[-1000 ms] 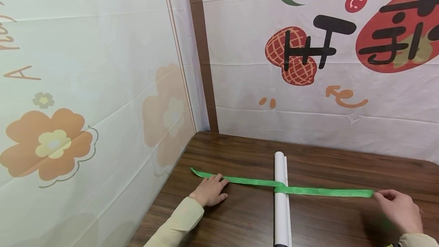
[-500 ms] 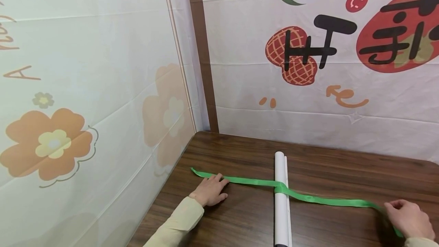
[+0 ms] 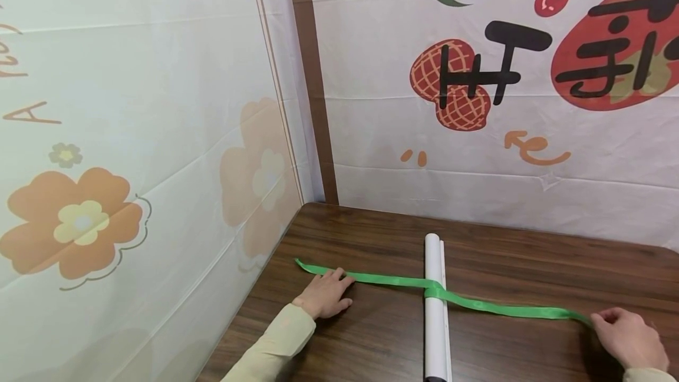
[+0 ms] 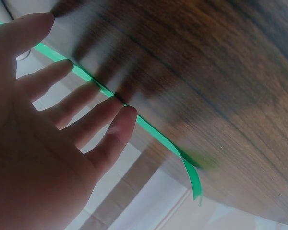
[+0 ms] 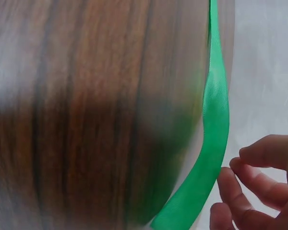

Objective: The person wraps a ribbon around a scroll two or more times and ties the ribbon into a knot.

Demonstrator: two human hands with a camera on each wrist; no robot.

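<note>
Under spread fingers, left hand (image 3: 323,296): green ribbon (image 3: 498,309). Beside loosely curled fingers, right hand (image 3: 628,338): same ribbon. Between hands: white tube (image 3: 435,326).

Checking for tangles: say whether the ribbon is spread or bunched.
Spread: the ribbon stretches out on both sides of the white roll.
</note>
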